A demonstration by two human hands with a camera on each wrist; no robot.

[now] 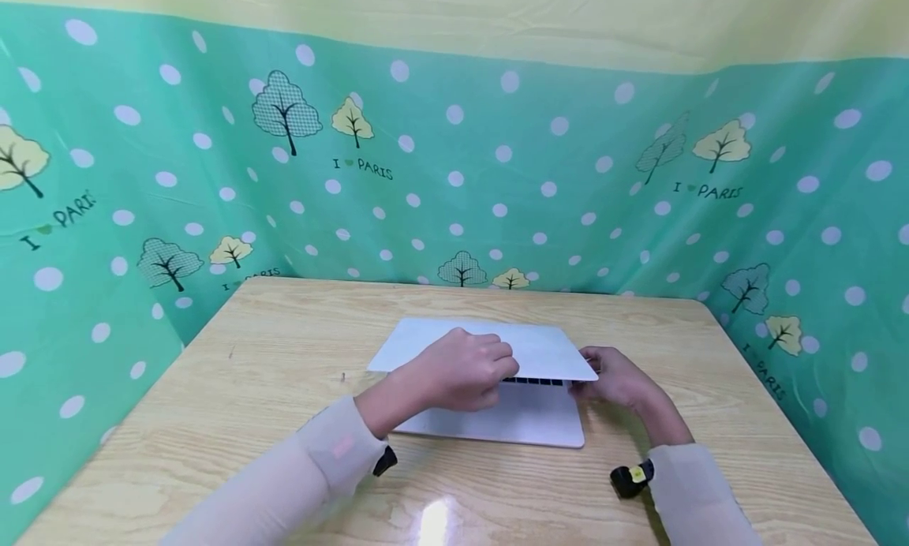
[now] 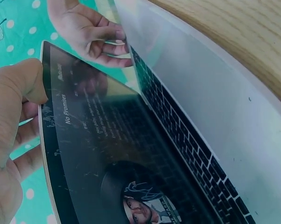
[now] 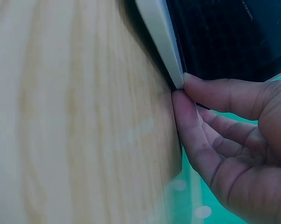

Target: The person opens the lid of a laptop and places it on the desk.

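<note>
A silver laptop [image 1: 529, 420] lies on the wooden table with its lid [image 1: 543, 347] partly raised and slanting over the keyboard [image 2: 171, 126]. My left hand [image 1: 469, 370] pinches the lid's free edge, thumb on the screen side and fingers behind, as the left wrist view shows. The screen [image 2: 80, 154] is lit, with the text "No Promises" and a round picture. On the right side of the laptop, my right hand [image 1: 619, 379] pinches the base's edge between thumb and forefinger [image 3: 189, 116]; its other fingers curl loosely below. The left hand hides part of the lid and keyboard in the head view.
The light wooden table [image 1: 284, 372] extends around the laptop on all sides. A green curtain [image 1: 454, 151] with white dots and printed trees hangs behind the table and along both sides. A dark wrist device [image 1: 628, 480] sits by the right sleeve.
</note>
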